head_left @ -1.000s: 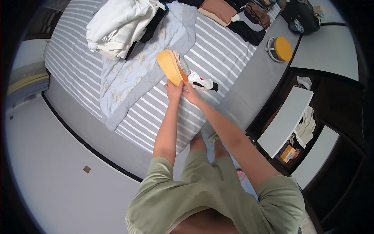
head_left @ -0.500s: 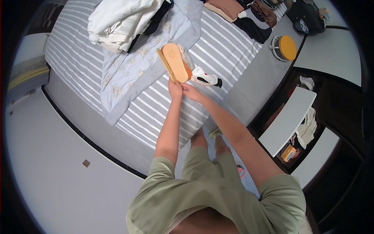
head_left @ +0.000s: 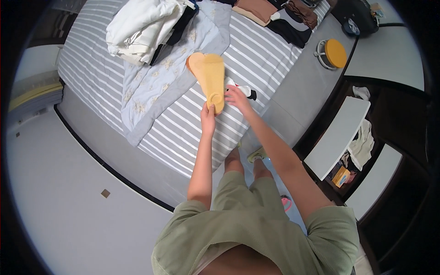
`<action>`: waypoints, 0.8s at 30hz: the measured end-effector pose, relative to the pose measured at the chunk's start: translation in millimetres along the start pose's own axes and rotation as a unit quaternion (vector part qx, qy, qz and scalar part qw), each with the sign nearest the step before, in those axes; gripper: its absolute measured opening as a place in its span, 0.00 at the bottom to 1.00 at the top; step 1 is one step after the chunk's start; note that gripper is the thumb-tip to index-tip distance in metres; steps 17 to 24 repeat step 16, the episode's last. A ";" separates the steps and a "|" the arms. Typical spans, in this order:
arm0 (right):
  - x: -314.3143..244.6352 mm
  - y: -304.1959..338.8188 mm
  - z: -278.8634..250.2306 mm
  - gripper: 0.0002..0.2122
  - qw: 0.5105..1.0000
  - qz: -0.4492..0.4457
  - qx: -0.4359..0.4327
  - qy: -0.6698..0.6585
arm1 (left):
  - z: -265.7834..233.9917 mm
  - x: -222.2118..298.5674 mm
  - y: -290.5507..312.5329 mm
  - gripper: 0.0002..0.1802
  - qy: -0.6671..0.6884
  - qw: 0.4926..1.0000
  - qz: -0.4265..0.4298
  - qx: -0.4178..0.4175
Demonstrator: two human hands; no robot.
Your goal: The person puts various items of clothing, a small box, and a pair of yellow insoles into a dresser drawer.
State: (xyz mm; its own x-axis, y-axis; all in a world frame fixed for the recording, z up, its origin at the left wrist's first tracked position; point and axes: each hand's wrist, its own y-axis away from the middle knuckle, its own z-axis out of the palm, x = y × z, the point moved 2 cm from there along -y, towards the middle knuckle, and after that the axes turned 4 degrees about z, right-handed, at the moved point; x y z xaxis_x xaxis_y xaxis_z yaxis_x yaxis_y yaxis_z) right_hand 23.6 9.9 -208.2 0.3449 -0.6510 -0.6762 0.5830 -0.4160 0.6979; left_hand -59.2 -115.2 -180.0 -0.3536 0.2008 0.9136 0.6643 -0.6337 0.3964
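Observation:
My left hand (head_left: 208, 113) grips a yellow insole (head_left: 213, 78) by its heel end, thumb on top near a ring-shaped mark. Fanned out behind it to the left is a peach insole (head_left: 198, 66) with an orange edge; its heel is hidden, and I cannot tell whether the same fingers hold it. Just right of the yellow heel is my right hand (head_left: 237, 97), fingers apart and holding nothing. Beyond those fingers lies a small white, red and black cloth item (head_left: 243, 88) on the grey-striped bed sheet (head_left: 176, 123).
A floral quilt (head_left: 153, 91) and a white clothes pile (head_left: 142, 27) lie farther up the bed. Folded dark and brown clothes (head_left: 286, 23) sit at the far right. Beyond the bed's right edge stand a yellow-topped stool (head_left: 335, 54) and an open drawer (head_left: 339, 137) with clothes.
The insoles have turned and fanned apart, the yellow one now facing up in front of the peach one. My right hand has come away from my left and spread its fingers.

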 end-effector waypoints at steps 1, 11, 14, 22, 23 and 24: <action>-8.5 6.9 -10.6 0.20 0.999 -0.001 0.015 -0.045 | 6.3 3.2 2.8 0.18 0.008 0.999 -0.023 -0.022; -55.4 80.4 -132.2 0.20 0.959 -0.180 0.078 -0.206 | 80.7 48.1 26.8 0.15 -0.054 0.957 -0.112 -0.262; -40.6 106.1 -172.2 0.19 0.962 -0.168 0.112 -0.186 | 107.4 46.2 35.6 0.16 -0.071 0.951 -0.144 -0.264; -32.7 127.8 -192.7 0.20 0.972 -0.113 0.144 -0.149 | 121.8 42.1 38.2 0.19 -0.088 0.960 -0.154 -0.218; -32.7 127.8 -192.7 0.20 0.972 -0.113 0.144 -0.149 | 121.8 42.1 38.2 0.19 -0.088 0.960 -0.154 -0.218; -32.7 127.8 -192.7 0.20 0.972 -0.113 0.144 -0.149 | 121.8 42.1 38.2 0.19 -0.088 0.960 -0.154 -0.218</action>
